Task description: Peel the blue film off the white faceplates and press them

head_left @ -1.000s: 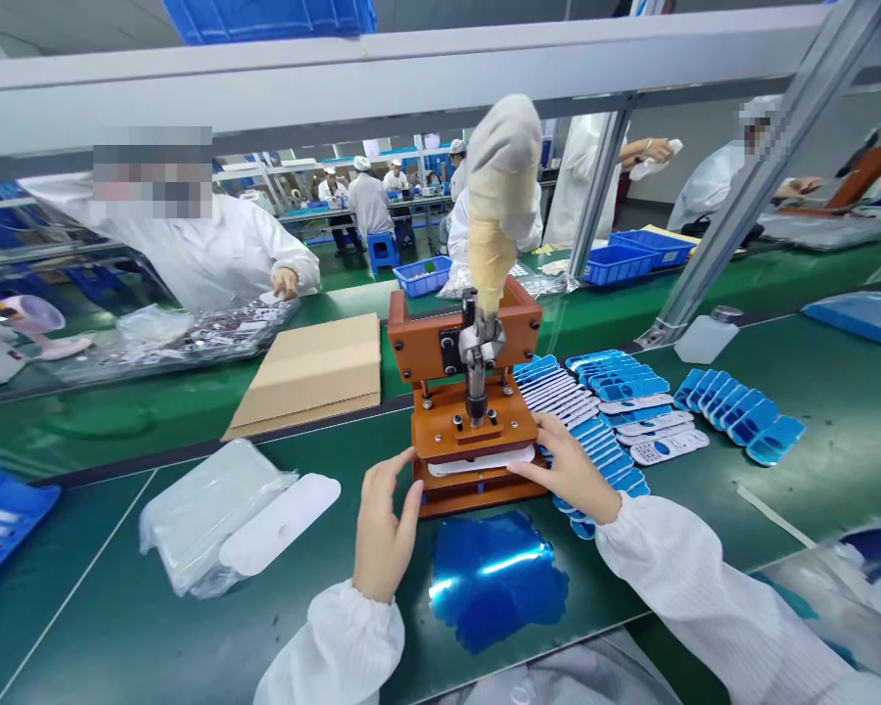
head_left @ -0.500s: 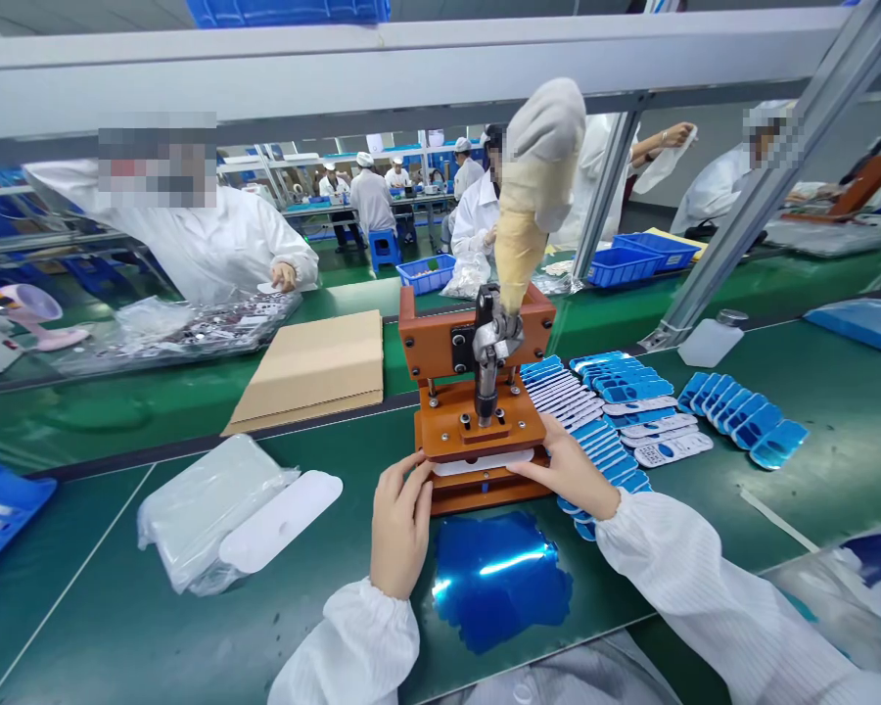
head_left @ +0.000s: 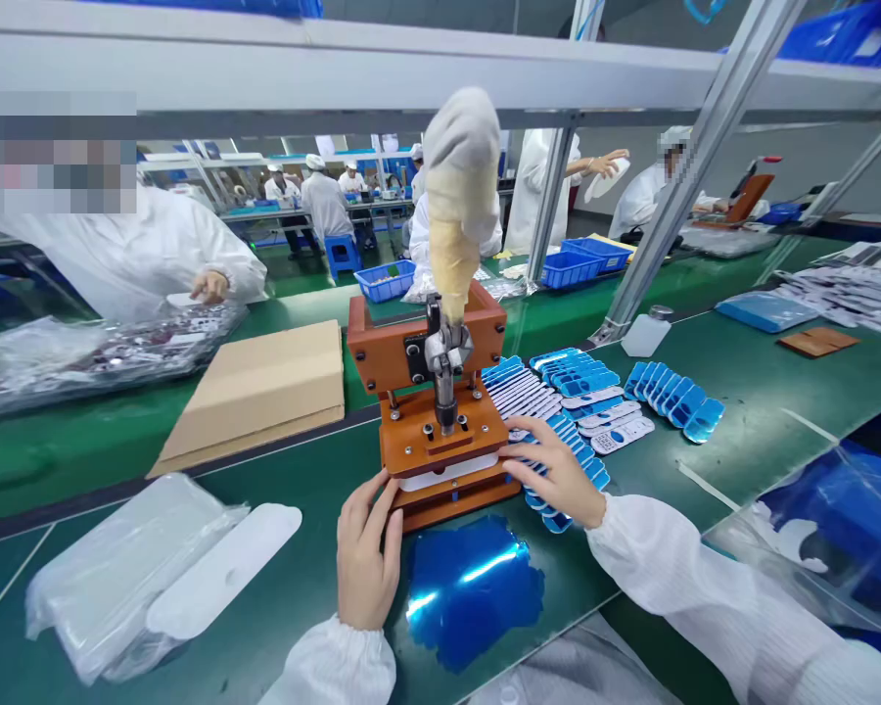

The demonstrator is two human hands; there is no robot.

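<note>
Now the left hand (head_left: 367, 563), loosely open with its thumb parted, touches the left edge of the orange rectangular press (head_left: 403, 431). Between both hands, inside it, the flat white oblong strip (head_left: 464, 471) lies lengthwise left to right, its right end angled slightly away. The right hand (head_left: 562, 475), fingers spread, has its thumb by that end, whereas half a second ago it overlapped the strip's front.

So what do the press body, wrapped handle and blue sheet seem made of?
Press body: probably phenolic board or plastic; flat, uniformly orange slabs with a smooth finish.
Handle: matte, wrinkled pale wrapping, perhaps tape below and cloth on top; the core is hidden.
Blue sheet: likely plastic film; glossy, with sharp light streaks and ragged edges.
</note>
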